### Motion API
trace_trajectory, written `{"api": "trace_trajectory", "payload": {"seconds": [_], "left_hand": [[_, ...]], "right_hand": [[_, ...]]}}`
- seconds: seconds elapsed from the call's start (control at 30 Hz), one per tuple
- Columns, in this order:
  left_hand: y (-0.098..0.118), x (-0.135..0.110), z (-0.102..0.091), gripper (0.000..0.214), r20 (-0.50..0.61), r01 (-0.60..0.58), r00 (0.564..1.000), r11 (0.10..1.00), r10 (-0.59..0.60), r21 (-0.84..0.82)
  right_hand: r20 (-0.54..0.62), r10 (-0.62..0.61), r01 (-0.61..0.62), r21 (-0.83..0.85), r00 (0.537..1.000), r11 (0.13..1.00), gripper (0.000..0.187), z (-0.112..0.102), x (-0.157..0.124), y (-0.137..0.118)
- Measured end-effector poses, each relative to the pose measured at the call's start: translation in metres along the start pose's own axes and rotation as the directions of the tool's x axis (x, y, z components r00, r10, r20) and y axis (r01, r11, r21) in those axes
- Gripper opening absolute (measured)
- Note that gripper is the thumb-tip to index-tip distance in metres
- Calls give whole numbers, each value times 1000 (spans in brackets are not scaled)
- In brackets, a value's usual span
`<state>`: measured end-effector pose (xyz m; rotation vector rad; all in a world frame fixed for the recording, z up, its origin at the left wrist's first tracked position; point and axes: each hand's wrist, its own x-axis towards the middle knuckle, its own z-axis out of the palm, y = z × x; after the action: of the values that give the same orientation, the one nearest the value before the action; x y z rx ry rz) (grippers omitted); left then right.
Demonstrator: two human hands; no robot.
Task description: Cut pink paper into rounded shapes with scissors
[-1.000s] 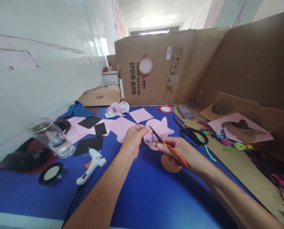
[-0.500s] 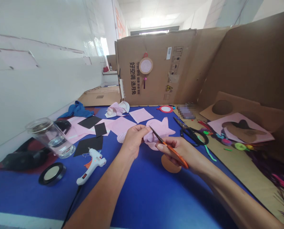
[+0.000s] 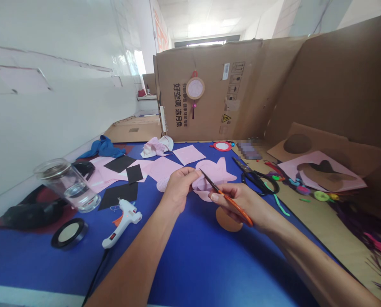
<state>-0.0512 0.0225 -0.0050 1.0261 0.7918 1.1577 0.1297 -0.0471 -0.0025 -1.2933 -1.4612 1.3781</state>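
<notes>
My right hand (image 3: 233,200) is closed round orange-handled scissors (image 3: 229,202), their dark blades pointing up and left. The blade tip is beside the fingers of my left hand (image 3: 179,185), which pinch a small pink paper piece (image 3: 203,184). How much of that piece lies between the blades I cannot make out. Just behind it a pink paper cutout with pointed ends (image 3: 218,170) lies on the blue table, partly hidden by my hands. Below my right hand is a round brown cardboard disc (image 3: 228,221), partly covered.
A white glue gun (image 3: 122,224), a roll of tape (image 3: 69,233) and a glass jar of water (image 3: 70,187) stand to the left. Black scissors (image 3: 257,177) lie to the right. Large cardboard panels (image 3: 212,94) close off the back. Pink sheets (image 3: 165,168) lie behind my left hand.
</notes>
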Motion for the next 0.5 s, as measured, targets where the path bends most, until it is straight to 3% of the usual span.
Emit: {"api": "trace_trajectory", "payload": {"seconds": [0.5], "left_hand": [[-1, 0, 0, 28, -4, 0, 1000, 999, 0, 34]], "right_hand": [[-5, -9, 9, 10, 1000, 1000, 47, -1, 1, 2]]}}
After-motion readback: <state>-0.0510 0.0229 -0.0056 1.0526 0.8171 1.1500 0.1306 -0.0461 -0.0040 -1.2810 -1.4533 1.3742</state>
